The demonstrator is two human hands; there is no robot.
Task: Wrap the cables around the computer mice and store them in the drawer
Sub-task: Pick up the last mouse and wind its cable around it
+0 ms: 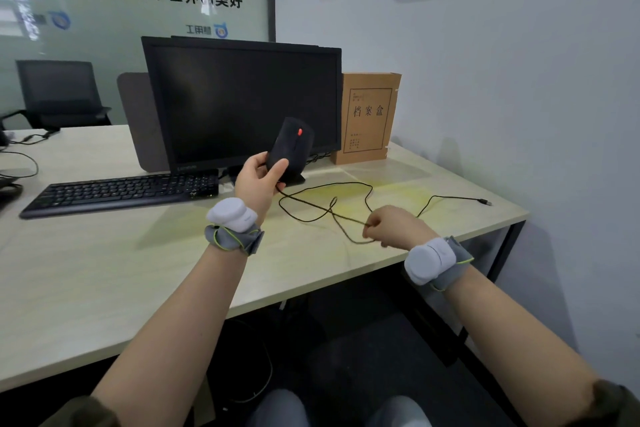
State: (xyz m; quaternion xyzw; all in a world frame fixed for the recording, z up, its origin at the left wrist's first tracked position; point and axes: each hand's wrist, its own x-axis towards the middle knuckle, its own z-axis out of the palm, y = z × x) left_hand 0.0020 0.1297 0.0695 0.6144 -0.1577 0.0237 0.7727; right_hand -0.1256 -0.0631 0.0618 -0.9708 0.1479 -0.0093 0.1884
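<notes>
Head view shows my left hand [258, 180] raised above the desk [104, 270], fingers and thumb curled round the rear end of a black wired mouse [291, 149] with a red scroll wheel. The mouse points up and away from me, in front of the dark monitor [239, 100].

My right hand [391, 225] sits lower and to the right, just above the desk edge, fingertips closed in a pinch on the mouse cable [346, 191]. The cable runs from the mouse down past my left palm, loops loosely over the desk surface, passes through my right pinch, and trails on to the USB plug [486, 202], lying well apart near the desk's right edge.

Assessment: the mouse is light, rigid and smooth-shelled; a grip across its sides or rear is secure and leaves the body free for winding. The cable is thin, limp and prone to kinking and tangling; I judge it best guided under light tension close to the mouse. No drawer is visible.
</notes>
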